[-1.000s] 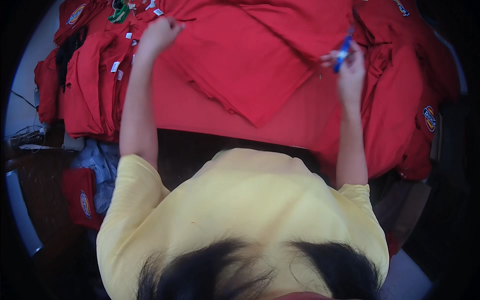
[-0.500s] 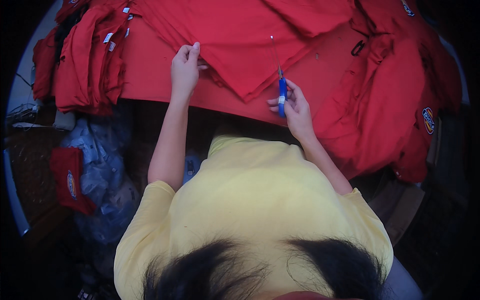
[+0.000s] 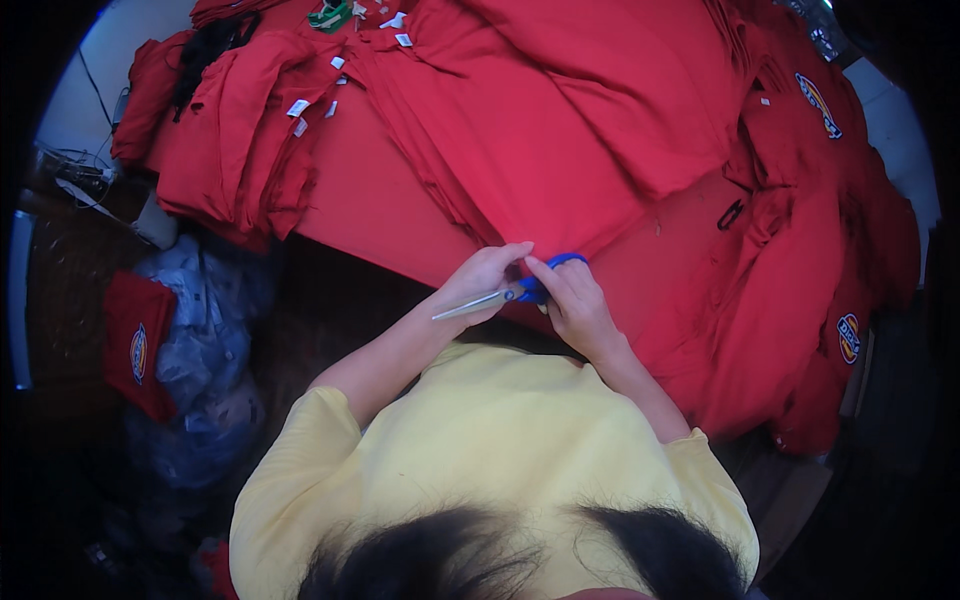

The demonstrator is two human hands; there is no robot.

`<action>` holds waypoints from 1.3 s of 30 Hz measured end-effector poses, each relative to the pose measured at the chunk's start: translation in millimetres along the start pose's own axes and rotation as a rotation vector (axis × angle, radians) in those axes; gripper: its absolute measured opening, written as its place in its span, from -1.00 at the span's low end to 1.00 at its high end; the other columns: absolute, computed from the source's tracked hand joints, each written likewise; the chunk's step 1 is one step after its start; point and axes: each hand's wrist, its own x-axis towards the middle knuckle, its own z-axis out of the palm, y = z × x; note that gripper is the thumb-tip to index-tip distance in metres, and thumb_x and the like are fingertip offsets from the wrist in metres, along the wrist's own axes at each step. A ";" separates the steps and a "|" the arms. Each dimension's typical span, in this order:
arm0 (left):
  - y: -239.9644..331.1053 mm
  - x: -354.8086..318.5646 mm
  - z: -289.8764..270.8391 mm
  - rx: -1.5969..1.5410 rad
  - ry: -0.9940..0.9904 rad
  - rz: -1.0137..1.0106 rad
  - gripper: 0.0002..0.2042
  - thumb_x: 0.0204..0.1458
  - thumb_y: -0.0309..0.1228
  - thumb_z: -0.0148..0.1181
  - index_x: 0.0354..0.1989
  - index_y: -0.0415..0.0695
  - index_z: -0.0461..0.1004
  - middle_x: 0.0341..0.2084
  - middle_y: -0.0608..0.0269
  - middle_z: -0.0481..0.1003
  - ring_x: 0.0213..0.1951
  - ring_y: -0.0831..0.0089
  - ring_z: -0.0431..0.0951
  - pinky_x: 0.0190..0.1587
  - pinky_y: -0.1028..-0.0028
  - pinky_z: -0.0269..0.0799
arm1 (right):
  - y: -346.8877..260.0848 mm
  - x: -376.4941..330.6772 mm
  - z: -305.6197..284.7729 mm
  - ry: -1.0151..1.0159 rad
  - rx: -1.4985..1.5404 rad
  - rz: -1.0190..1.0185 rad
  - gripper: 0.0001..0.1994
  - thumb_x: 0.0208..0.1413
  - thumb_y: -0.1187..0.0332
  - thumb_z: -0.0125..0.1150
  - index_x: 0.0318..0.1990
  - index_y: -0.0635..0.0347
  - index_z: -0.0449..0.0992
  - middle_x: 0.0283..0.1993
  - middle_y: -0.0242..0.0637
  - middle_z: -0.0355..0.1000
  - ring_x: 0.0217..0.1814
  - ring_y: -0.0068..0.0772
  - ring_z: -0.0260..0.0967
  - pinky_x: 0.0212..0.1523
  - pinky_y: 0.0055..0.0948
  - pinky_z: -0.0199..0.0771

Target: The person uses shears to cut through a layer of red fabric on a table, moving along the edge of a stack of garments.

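My hands meet at the near edge of the red-covered table. In my right hand (image 3: 582, 310) is a pair of scissors (image 3: 478, 304) with blue handles, its blades pointing left across the fingers and wrist of my left hand (image 3: 482, 276). My left hand is closed at the near corner of a large red cloth (image 3: 540, 190), thumb and fingertips pinching its edge. The right thumb and fingers lie against that same corner, close to the left fingertips. What is between the fingertips is partly hidden.
Folded red garments (image 3: 230, 140) with white tags lie at the left of the table (image 3: 370, 215). More red garments with patches (image 3: 770, 290) drape over the right side. Below left hangs a clear plastic bag (image 3: 205, 350) beside a red folded piece (image 3: 138, 345).
Both hands have come together at the cloth's corner, the left moving right and nearer. The scissors have swung from pointing away to pointing left. The view has shifted too.
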 end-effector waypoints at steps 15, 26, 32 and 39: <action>300.9 116.0 -146.3 -0.421 0.219 0.543 -0.65 0.15 -0.34 0.01 0.07 -0.23 0.28 0.10 0.03 0.33 0.15 0.13 0.31 0.25 0.08 0.12 | 7.9 31.9 -52.5 -0.621 0.382 0.707 -0.61 -0.15 0.56 0.16 -0.06 0.21 0.44 -0.24 -0.09 0.49 -0.15 -0.17 0.47 -0.11 -0.32 0.43; 347.6 111.5 -188.5 0.302 0.461 0.662 -0.87 0.05 -0.44 0.14 -0.22 -0.09 0.39 -0.30 0.31 0.49 -0.28 0.42 0.52 -0.24 0.42 0.48 | 41.7 64.8 -59.2 -0.660 0.556 0.799 -0.61 -0.14 0.56 0.16 -0.05 0.29 0.41 -0.31 -0.22 0.50 -0.24 -0.43 0.47 -0.17 -0.46 0.43; 375.7 102.9 -168.6 0.554 0.524 0.576 -0.62 0.00 -0.56 0.13 0.02 -0.12 0.25 -0.26 0.27 0.45 -0.25 0.41 0.52 -0.20 0.41 0.54 | 53.6 94.0 -79.9 -0.687 0.504 0.689 -0.60 -0.15 0.49 0.17 -0.06 0.32 0.40 -0.31 -0.24 0.50 -0.28 -0.46 0.49 -0.21 -0.49 0.43; 343.3 94.1 -173.9 0.495 0.566 0.589 -0.47 -0.01 -0.62 0.08 0.17 -0.18 0.09 -0.14 0.17 0.41 -0.17 0.34 0.51 -0.13 0.37 0.54 | 53.2 65.6 -45.3 -0.709 0.533 0.692 -0.57 -0.16 0.45 0.34 -0.05 0.28 0.42 -0.30 -0.30 0.49 -0.27 -0.55 0.39 -0.22 -0.52 0.38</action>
